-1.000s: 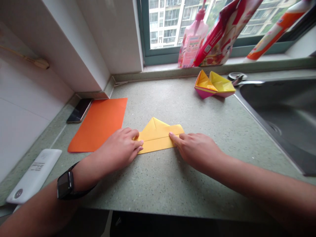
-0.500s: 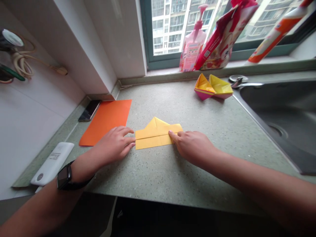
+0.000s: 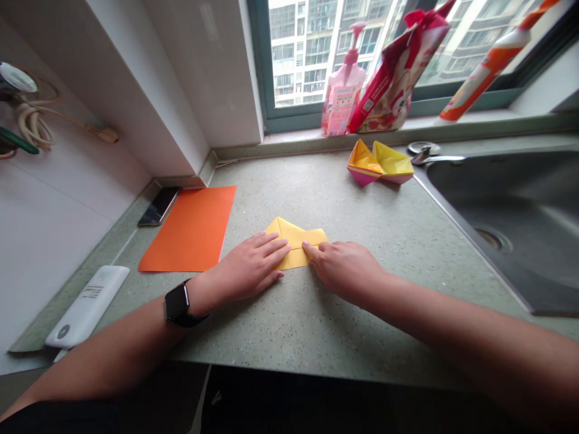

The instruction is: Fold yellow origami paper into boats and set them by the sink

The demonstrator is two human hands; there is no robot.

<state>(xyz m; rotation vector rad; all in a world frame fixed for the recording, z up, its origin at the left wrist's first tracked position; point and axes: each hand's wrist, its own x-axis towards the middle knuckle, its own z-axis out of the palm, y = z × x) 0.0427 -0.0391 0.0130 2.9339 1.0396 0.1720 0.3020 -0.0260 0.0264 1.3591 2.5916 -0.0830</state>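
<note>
Near the view's centre, folded yellow paper (image 3: pixel 295 240) is lying, likely light, easily creased, best held by its ends; from eight o'clock the left hand (image 3: pixel 251 265) is resting flat, unclenched; from four, the right hand (image 3: pixel 346 263) is touching, any pinch unclear.

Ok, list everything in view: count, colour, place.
Counter: one, speckled green, centre
Window: one, teal frame, back
Buildings: several, pale, outside
Sink: one, grey, right
Metal fittings: count unclear, silver, by sink
Folded paper: one, yellow, counter's middle
Paper sheet: one, orange, counter's left
Paper model: one, yellow and pink, near sink
Phone: one, black, beside paper sheet
Slim device: one, white, counter's left
Pump bottle: one, pink, by window
Packet: one, red, right of bottle
Tube: one, orange and white, right of packet
Coiled cord: one, beige, far left
Watch: one, black, left wrist
Left hand: one, bare, flat on folded paper
Right hand: one, bare, on folded paper's right
</note>
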